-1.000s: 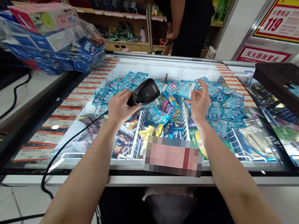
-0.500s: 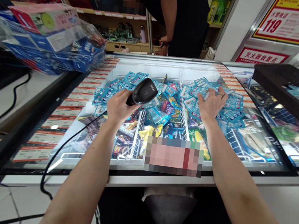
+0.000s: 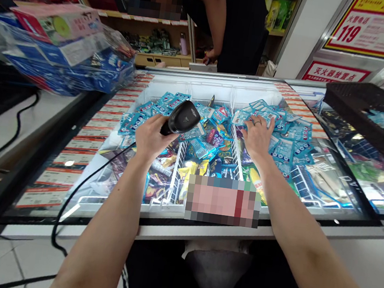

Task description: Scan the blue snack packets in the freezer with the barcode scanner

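My left hand (image 3: 152, 139) grips a black barcode scanner (image 3: 184, 117) by its handle, the scanner's head pointing right. A black cable runs from it down to the left. My right hand (image 3: 258, 136) lies over a spread of small blue packets (image 3: 283, 149), fingers apart and fingertips touching some of them. Whether a packet is pinched under those fingers is hard to see. A second spread of blue packets (image 3: 133, 122) lies left of the scanner. Both spreads are on the chest freezer (image 3: 166, 230), above wrapped ice creams (image 3: 193, 170) in white wire baskets.
Plastic-wrapped boxes (image 3: 59, 46) are stacked at the left. At the right stands a dark brown basket (image 3: 365, 115) holding more blue packets. Price labels (image 3: 82, 143) line the freezer's left side. Across the freezer, a person in black (image 3: 242, 32) leans before the shelves.
My right hand has shifted left and slightly nearer over the blue packets, uncovering those on the right. The scanner has barely moved. The person opposite has moved their hand slightly.
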### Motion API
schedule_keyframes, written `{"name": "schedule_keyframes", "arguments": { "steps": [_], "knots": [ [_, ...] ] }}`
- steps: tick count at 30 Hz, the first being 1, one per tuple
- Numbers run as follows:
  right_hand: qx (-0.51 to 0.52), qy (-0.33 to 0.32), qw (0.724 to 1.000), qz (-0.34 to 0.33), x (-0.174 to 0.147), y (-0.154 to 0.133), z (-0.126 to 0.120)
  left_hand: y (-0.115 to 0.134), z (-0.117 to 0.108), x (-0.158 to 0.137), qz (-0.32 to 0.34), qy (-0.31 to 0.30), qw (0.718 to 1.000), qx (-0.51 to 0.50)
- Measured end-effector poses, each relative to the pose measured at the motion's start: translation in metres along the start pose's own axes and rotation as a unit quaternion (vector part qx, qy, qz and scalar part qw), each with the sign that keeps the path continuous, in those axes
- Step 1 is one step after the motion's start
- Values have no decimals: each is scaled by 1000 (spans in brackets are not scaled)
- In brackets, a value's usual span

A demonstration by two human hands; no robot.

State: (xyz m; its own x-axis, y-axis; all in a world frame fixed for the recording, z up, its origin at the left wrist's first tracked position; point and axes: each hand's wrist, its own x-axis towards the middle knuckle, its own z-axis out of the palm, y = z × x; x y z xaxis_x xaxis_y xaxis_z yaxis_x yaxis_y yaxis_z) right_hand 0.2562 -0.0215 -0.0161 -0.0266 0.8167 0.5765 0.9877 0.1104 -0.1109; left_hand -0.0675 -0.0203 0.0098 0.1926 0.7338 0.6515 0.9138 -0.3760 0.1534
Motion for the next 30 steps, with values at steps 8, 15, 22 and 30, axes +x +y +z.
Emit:
{"name": "schedule_keyframes", "arguments": {
  "steps": [8,15,22,30],
  "knots": [
    [120,-118,960,-222,-5,-44,-9,4,-9,-6,1,-18,1000,-4],
    [191,-173,912,-319,-10,-57,2,6,-20,1,-10,-24,1000,8],
    [151,-171,939,-256,-5,-57,-14,-10,-17,-9,2,-12,1000,13],
    [108,-134,973,-156,-6,-47,-8,-8,-15,-14,94,-60,994,20]
  ]
}}
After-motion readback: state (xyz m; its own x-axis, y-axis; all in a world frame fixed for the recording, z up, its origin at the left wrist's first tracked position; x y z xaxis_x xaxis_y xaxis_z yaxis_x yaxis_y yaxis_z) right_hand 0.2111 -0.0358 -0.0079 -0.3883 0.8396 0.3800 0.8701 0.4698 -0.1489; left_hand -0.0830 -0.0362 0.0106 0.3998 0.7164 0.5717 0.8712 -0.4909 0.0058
